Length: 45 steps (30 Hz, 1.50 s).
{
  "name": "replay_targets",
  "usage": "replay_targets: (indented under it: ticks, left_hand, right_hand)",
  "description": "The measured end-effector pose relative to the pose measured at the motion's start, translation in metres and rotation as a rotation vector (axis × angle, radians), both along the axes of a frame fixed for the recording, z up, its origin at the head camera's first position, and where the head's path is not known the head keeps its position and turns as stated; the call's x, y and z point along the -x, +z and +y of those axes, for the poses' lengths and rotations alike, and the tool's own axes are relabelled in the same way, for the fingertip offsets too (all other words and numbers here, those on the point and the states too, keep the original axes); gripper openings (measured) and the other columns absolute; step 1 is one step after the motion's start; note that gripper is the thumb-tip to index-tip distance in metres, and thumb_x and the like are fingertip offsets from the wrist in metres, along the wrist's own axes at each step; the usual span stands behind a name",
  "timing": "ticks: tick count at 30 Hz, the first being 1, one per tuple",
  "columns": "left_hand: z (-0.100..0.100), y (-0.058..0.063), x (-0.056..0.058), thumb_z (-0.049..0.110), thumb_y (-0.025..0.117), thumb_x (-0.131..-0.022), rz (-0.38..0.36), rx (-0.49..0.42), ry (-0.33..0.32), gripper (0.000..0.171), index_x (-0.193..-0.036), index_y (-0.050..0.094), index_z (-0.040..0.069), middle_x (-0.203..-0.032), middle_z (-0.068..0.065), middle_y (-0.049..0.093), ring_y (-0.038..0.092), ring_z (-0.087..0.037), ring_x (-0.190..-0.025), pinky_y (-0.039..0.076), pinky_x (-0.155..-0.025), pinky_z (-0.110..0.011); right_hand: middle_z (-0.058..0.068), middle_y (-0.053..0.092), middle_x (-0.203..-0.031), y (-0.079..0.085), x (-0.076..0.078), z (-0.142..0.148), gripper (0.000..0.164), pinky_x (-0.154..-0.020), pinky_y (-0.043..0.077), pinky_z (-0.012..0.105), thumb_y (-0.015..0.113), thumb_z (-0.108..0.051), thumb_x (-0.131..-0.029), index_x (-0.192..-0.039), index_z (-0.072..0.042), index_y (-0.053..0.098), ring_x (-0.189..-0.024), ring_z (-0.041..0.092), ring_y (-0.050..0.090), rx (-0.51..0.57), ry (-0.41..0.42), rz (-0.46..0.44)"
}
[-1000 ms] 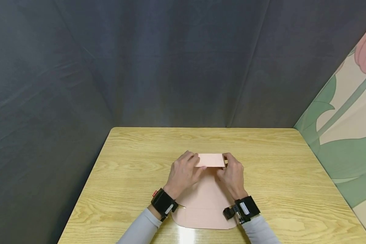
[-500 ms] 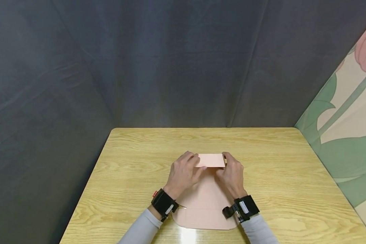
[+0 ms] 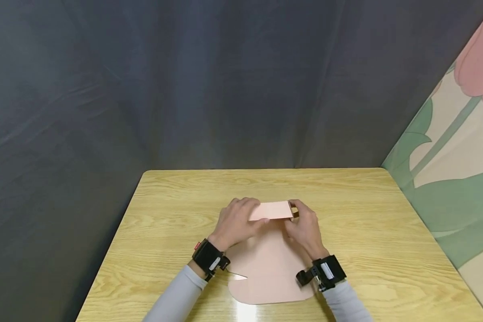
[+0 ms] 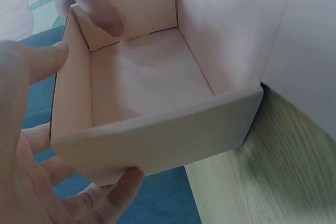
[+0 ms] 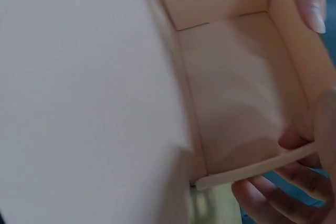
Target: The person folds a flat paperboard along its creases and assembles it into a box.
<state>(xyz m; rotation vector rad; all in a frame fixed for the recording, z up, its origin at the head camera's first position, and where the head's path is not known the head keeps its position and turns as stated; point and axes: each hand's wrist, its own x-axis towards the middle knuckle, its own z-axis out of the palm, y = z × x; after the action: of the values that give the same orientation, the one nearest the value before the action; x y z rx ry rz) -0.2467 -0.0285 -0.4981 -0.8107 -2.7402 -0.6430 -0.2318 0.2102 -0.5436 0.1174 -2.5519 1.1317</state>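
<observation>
A pale pink cardboard box [image 3: 270,210], folded into a shallow tray, is held up on its side over the table. Its long lid [image 3: 265,255] extends toward the person. My left hand [image 3: 235,223] grips the box's left end, the thumb at a wall edge [image 4: 60,95] and the fingers around the outside. At the other end my right hand [image 3: 306,230] pinches the side wall [image 5: 257,169], thumb inside and fingers outside. In both wrist views the box's inner floor [image 4: 147,72] shows bare, with upright walls around it.
The wood-grain table [image 3: 165,232] spreads out on both sides. A dark curtain [image 3: 233,89] hangs behind and to the left. To the right is a floral-patterned cloth [image 3: 459,188]. Black camera bands [image 3: 209,257] sit on both wrists.
The box and my left hand have shifted a little left, and the box's upper face now slants slightly. A slit at the lid's left edge shows wider. Both hands keep their hold.
</observation>
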Motion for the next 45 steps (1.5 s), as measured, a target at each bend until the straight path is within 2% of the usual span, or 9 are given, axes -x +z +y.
replay_targets:
  ticks: [4, 11, 16, 22, 31, 35, 40, 42, 45]
  left_hand:
    - [-0.004, 0.002, 0.007, 0.061, 0.070, -0.097, -0.056, -0.031, 0.000, 0.056, -0.134, 0.069, 0.019, -0.119, 0.000, 0.076, 0.067, -0.018, -0.089, 0.052, -0.064, -0.029]
    - [-0.013, 0.004, 0.017, 0.059, 0.070, -0.097, -0.073, -0.091, 0.059, 0.057, -0.132, 0.071, 0.015, -0.124, -0.005, 0.076, 0.072, -0.023, -0.097, 0.056, -0.069, -0.035]
    - [-0.022, 0.005, 0.021, 0.060, 0.068, -0.098, -0.074, -0.121, 0.110, 0.055, -0.130, 0.071, 0.015, -0.121, -0.005, 0.075, 0.070, -0.021, -0.090, 0.054, -0.064, -0.034]
    - [-0.036, 0.006, 0.025, 0.058, 0.066, -0.100, -0.114, -0.177, 0.187, 0.054, -0.128, 0.072, 0.012, -0.109, -0.005, 0.072, 0.062, -0.018, -0.078, 0.050, -0.062, -0.034]
    - [-0.052, 0.005, 0.030, 0.053, 0.063, -0.104, -0.159, -0.301, 0.257, 0.056, -0.132, 0.070, 0.004, -0.113, -0.013, 0.072, 0.067, -0.025, -0.089, 0.055, -0.072, -0.040]
    - [-0.061, 0.001, 0.026, 0.051, 0.061, -0.106, -0.188, -0.343, 0.278, 0.057, -0.134, 0.068, 0.002, -0.115, -0.016, 0.071, 0.068, -0.030, -0.095, 0.056, -0.075, -0.041]
    - [-0.076, -0.008, 0.017, 0.045, 0.060, -0.108, -0.236, -0.366, 0.333, 0.055, -0.138, 0.065, 0.000, -0.119, -0.018, 0.070, 0.068, -0.031, -0.100, 0.057, -0.078, -0.042]
    - [-0.079, -0.011, 0.016, 0.046, 0.058, -0.109, -0.252, -0.383, 0.348, 0.056, -0.139, 0.064, -0.001, -0.121, -0.019, 0.069, 0.067, -0.030, -0.100, 0.057, -0.078, -0.042]
    - [-0.081, -0.014, 0.015, 0.048, 0.055, -0.110, -0.281, -0.416, 0.349, 0.059, -0.141, 0.062, -0.002, -0.122, -0.020, 0.069, 0.067, -0.030, -0.099, 0.057, -0.076, -0.040]
  right_hand:
    - [0.020, 0.070, -0.135, 0.008, -0.001, 0.005, 0.049, -0.068, 0.062, 0.030, 0.074, -0.001, -0.090, -0.138, -0.003, 0.064, -0.098, 0.035, 0.075, 0.077, 0.070, -0.019]
    - [0.020, 0.070, -0.131, 0.035, -0.009, 0.016, 0.043, -0.073, 0.066, 0.038, 0.075, -0.007, -0.096, -0.137, -0.004, 0.063, -0.099, 0.036, 0.076, 0.124, 0.142, 0.014]
    - [0.020, 0.070, -0.131, 0.047, -0.015, 0.025, 0.043, -0.088, 0.061, 0.056, 0.077, -0.011, -0.096, -0.136, -0.002, 0.064, -0.110, 0.043, 0.071, 0.034, 0.106, 0.051]
    - [0.025, 0.068, -0.132, 0.050, -0.021, 0.029, 0.050, -0.093, 0.054, 0.061, 0.081, -0.017, -0.092, -0.135, 0.003, 0.065, -0.116, 0.046, 0.064, -0.103, 0.002, 0.133]
    - [0.034, 0.044, -0.154, 0.051, -0.028, 0.023, 0.077, -0.111, 0.039, 0.072, 0.083, -0.023, -0.089, -0.152, 0.005, 0.049, -0.140, 0.055, 0.044, -0.079, -0.055, 0.112]
    - [0.036, 0.026, -0.165, 0.047, -0.035, 0.011, 0.096, -0.115, 0.037, 0.075, 0.080, -0.023, -0.092, -0.166, 0.003, 0.024, -0.148, 0.056, 0.035, 0.017, -0.060, 0.026]
    - [0.038, 0.023, -0.167, 0.038, -0.044, -0.005, 0.109, -0.105, 0.053, 0.065, 0.074, -0.021, -0.100, -0.169, -0.001, -0.008, -0.140, 0.058, 0.048, 0.285, 0.003, -0.147]
    - [0.037, 0.028, -0.165, 0.036, -0.047, -0.010, 0.106, -0.096, 0.061, 0.054, 0.071, -0.020, -0.103, -0.169, -0.003, -0.010, -0.133, 0.057, 0.057, 0.410, 0.039, -0.203]
    - [0.035, 0.042, -0.158, 0.036, -0.052, -0.016, 0.089, -0.087, 0.065, 0.040, 0.066, -0.017, -0.106, -0.170, -0.002, 0.005, -0.127, 0.052, 0.065, 0.556, 0.078, -0.252]
